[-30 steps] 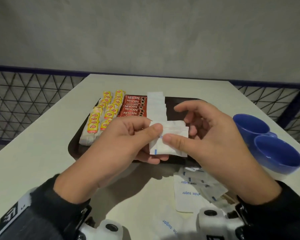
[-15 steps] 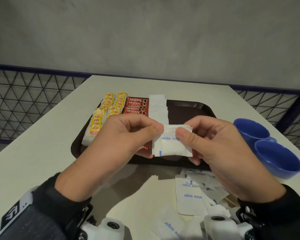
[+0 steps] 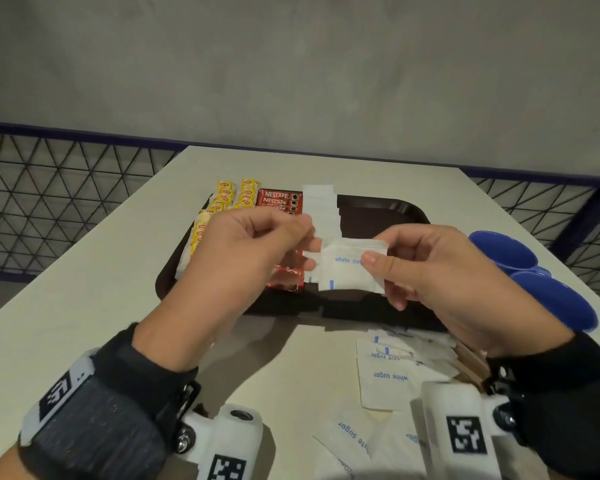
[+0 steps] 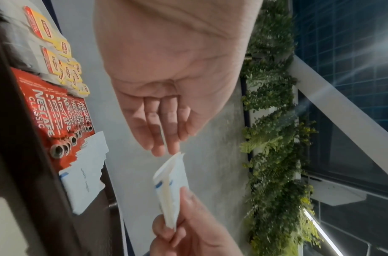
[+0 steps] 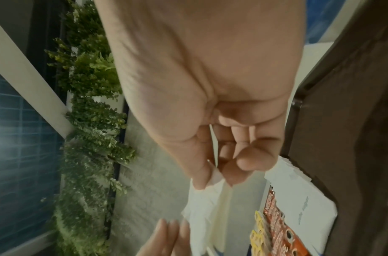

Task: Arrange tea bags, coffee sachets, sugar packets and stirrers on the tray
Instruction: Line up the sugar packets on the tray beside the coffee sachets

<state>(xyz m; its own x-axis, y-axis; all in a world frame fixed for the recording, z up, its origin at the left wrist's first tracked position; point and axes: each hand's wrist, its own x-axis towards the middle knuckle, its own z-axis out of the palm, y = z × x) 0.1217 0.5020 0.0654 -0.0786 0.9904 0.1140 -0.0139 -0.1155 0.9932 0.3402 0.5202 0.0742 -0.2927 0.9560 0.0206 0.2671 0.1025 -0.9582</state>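
My right hand (image 3: 378, 275) pinches a small stack of white sugar packets (image 3: 347, 271) by its right end, just above the near part of the dark brown tray (image 3: 378, 207). My left hand (image 3: 307, 247) is at the stack's left edge, and its fingertips (image 4: 166, 149) pinch the edge of one packet. On the tray lie yellow tea bags (image 3: 226, 195) at the left, red coffee sachets (image 3: 279, 200) beside them, then a row of sugar packets (image 3: 321, 206). In the right wrist view the held stack (image 5: 201, 207) hangs below my right hand (image 5: 217, 175).
Loose sugar packets (image 3: 388, 379) lie scattered on the white table in front of the tray, with wooden stirrers (image 3: 468, 362) partly under my right wrist. Two blue bowls (image 3: 551, 299) stand right of the tray. The tray's right half is bare. A wire fence borders the table.
My right hand has taken hold of the stack's right end. My left hand has slid up and left, to the stack's left edge.
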